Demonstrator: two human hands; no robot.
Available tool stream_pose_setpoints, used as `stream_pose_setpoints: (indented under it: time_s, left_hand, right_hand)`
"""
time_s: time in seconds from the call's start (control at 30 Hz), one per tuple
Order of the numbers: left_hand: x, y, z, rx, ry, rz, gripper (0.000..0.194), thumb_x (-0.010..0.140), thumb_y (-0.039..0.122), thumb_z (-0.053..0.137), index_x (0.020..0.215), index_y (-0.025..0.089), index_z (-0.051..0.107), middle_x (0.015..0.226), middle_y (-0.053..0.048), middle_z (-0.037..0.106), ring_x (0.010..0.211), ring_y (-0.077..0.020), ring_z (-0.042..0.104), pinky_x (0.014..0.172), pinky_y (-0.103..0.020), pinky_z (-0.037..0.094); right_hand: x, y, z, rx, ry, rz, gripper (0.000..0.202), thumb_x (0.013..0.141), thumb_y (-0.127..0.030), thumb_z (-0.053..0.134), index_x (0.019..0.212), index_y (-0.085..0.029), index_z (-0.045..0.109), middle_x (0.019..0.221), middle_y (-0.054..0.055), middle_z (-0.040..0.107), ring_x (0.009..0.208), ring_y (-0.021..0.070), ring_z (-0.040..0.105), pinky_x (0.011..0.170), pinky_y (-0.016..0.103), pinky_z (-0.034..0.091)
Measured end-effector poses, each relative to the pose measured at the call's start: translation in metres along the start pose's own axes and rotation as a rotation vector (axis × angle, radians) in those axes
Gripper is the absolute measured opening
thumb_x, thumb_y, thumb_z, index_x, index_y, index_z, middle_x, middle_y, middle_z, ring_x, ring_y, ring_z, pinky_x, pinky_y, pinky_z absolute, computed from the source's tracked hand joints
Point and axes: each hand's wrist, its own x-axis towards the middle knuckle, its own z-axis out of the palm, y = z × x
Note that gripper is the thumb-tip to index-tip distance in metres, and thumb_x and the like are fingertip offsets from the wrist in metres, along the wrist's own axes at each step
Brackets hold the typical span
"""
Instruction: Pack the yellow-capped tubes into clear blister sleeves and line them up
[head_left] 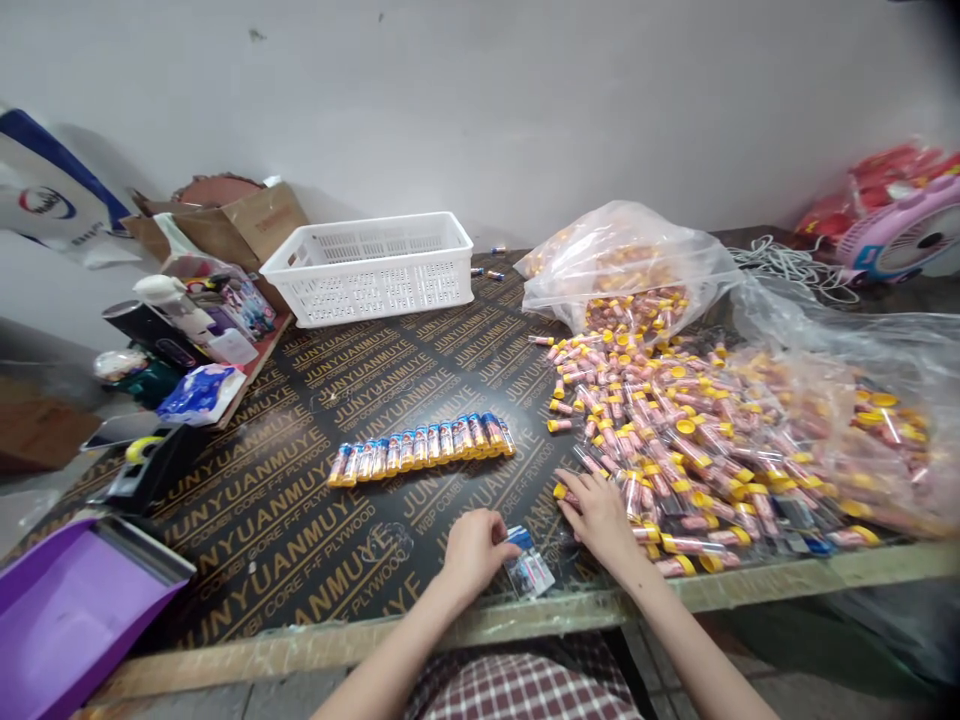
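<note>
My left hand [474, 552] is closed near the table's front edge, its thumb and fingertips at the edge of small printed blue-and-white labels [531, 565] lying on the table. My right hand [600, 515] reaches the near left side of a heap of small clear tubes [675, 430] with yellow caps and pink contents. Its fingers are closed round one yellow-capped tube [560, 492], mostly hidden by the hand. Beyond my left hand, a neat row of blue-labelled tubes [424, 447] lies side by side, yellow ends toward me.
A white plastic basket [382, 282] stands by the wall. Behind the heap sits a clear bag [622, 260] of tubes; another plastic bag [885, 400] lies right. A purple dustpan [82, 610], a tape dispenser [142, 470] and bottles [161, 330] are left. A pink fan [904, 235] stands far right.
</note>
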Motion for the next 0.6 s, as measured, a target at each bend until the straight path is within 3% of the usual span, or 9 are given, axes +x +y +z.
stream_pose_setpoints:
  time_s: [0.1, 0.2, 0.5, 0.6]
  left_hand:
    - [-0.008, -0.007, 0.014, -0.032, 0.048, -0.01, 0.009, 0.062, 0.025, 0.07, 0.061, 0.019, 0.063, 0.064, -0.001, 0.061, 0.062, -0.0163, 0.052, 0.058, -0.025, 0.028]
    - [-0.008, -0.008, 0.014, -0.037, 0.058, -0.014, 0.008, 0.068, 0.023, 0.065, 0.061, 0.018, 0.063, 0.064, -0.001, 0.061, 0.063, -0.0159, 0.052, 0.06, -0.025, 0.03]
    - [-0.012, -0.004, 0.01, 0.0, 0.136, -0.037, 0.007, 0.065, 0.017, 0.065, 0.062, 0.018, 0.06, 0.062, 0.002, 0.06, 0.061, -0.013, 0.051, 0.061, -0.024, 0.032]
    - [-0.01, -0.004, 0.008, -0.135, 0.162, -0.051, 0.012, 0.061, 0.019, 0.068, 0.058, 0.017, 0.056, 0.061, 0.001, 0.057, 0.06, -0.0125, 0.05, 0.059, -0.023, 0.034]
  right_hand:
    - [0.0, -0.008, -0.006, 0.211, 0.046, 0.051, 0.042, 0.084, -0.019, 0.047, 0.125, -0.018, 0.046, 0.093, 0.008, 0.058, 0.085, 0.0231, 0.055, 0.076, 0.037, 0.046]
    - [-0.001, -0.018, -0.012, 0.42, 0.122, 0.125, 0.04, 0.086, -0.02, 0.043, 0.126, -0.02, 0.043, 0.098, 0.008, 0.056, 0.082, 0.0202, 0.056, 0.076, 0.036, 0.047]
    - [-0.009, -0.032, -0.013, 0.627, 0.128, 0.172, 0.017, 0.085, -0.025, 0.049, 0.096, -0.02, 0.06, 0.094, 0.008, 0.061, 0.084, 0.0216, 0.058, 0.067, 0.033, 0.048]
    - [-0.013, -0.038, -0.018, 0.703, 0.165, 0.193, 0.014, 0.084, -0.025, 0.052, 0.093, -0.02, 0.061, 0.096, 0.008, 0.061, 0.086, 0.0213, 0.058, 0.07, 0.033, 0.049]
